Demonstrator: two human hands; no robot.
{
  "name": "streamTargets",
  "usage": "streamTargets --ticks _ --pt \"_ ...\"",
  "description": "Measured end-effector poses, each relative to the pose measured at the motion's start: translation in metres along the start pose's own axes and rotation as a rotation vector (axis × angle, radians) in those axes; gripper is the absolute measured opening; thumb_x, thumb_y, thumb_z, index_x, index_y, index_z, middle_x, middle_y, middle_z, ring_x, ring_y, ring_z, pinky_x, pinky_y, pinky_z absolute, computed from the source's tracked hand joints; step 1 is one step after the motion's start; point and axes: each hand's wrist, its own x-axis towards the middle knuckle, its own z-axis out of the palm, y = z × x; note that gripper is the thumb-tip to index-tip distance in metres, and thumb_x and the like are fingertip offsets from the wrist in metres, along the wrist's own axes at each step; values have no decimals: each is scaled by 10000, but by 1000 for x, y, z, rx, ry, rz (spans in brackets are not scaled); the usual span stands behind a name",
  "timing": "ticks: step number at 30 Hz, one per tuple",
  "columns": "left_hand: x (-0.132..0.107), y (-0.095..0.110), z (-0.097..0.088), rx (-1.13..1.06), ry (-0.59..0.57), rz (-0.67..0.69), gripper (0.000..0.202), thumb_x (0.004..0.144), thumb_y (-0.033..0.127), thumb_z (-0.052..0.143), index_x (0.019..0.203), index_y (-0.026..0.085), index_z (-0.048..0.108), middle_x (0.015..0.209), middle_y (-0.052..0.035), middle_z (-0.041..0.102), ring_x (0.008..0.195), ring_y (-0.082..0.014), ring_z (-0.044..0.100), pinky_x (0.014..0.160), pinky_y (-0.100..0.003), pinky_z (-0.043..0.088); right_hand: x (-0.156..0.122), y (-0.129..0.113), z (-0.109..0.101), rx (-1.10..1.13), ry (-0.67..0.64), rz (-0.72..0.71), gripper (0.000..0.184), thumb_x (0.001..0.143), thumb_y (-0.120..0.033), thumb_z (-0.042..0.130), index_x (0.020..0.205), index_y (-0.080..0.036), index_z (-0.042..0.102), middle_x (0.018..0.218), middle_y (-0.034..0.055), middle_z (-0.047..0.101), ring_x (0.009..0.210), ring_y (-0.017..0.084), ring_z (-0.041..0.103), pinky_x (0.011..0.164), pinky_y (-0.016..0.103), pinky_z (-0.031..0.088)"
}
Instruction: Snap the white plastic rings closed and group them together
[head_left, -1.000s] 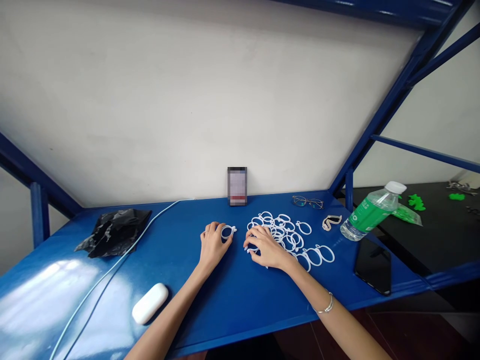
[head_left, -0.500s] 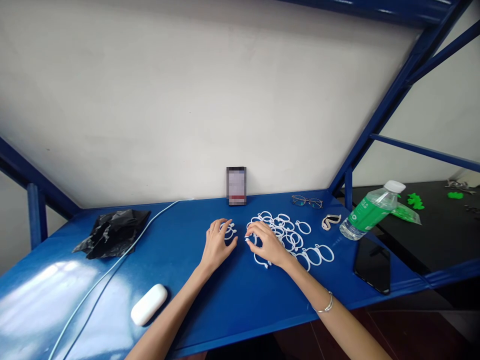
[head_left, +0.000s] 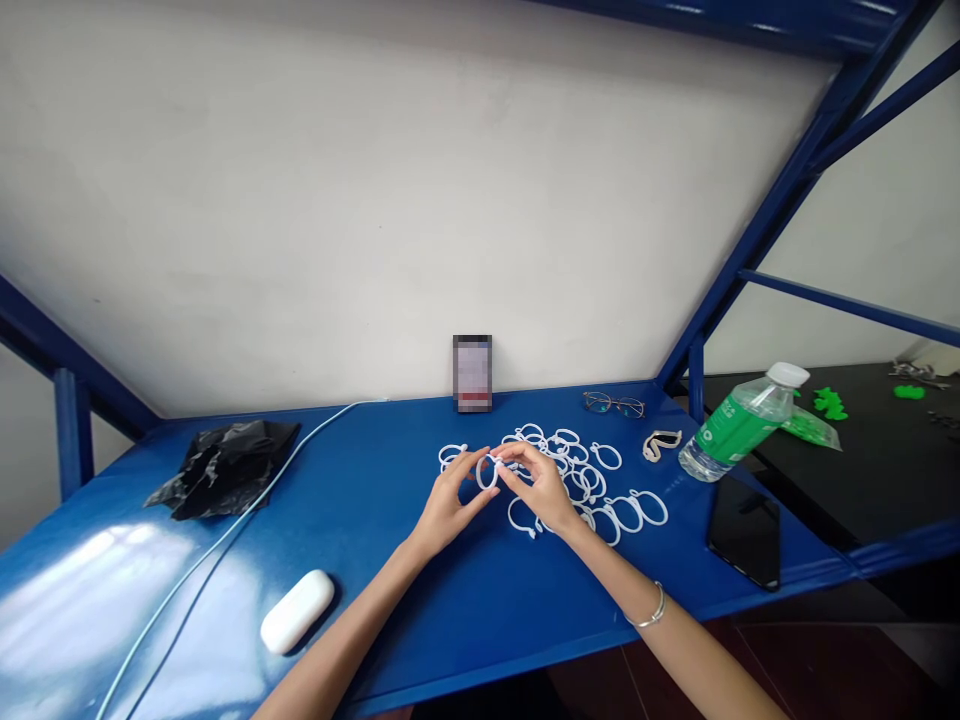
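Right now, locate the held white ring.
Head view, below centre: the white ring is between the left hand and right hand, left of the ring pile.

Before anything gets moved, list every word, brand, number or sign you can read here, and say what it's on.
No text is readable.
Green bottle label: white markings, too small to read.
Upright screen against the wall: pixelated, unreadable.
Flat black phone: no lettering visible.

Left grip (head_left: 445,508) and right grip (head_left: 546,490) hold a white ring (head_left: 478,476) between them
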Motion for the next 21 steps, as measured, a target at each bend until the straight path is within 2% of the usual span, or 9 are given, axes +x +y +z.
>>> streamTargets --ticks 5,8,15,21 --pt "1 1 -5 80 31 -8 470 848 406 581 1282 263 475 1131 -74 581 1103 -239 542 925 -395 462 -1 0 -2 -196 22 -55 165 867 -245 559 1023 -223 612 997 50 661 910 186 634 831 332 518" --pt "1 0 -5 115 41 7 460 854 407 570 1282 265 475 1101 -72 573 1079 -235 551 934 -403 455 -1 1 -3 -248 23 -74 158 876 -252 550 1013 -224 624 982 52 666 865 186 639 801 335 523" --pt "-1 -2 -3 186 78 63 468 858 417 563 1290 261 468 1115 -70 557 993 -203 588 890 -352 483 0 3 -2 -209 65 -26 91 868 -272 579 888 -205 638 863 41 680 778 180 644 742 318 529" --pt "-2 -2 -1 192 90 79 457 861 431 554 1278 261 473 1116 -71 549 979 -198 591 873 -347 488 -1 6 -1 -189 93 -17 120 864 -306 589 825 -198 622 843 41 679 777 185 647 735 319 520"
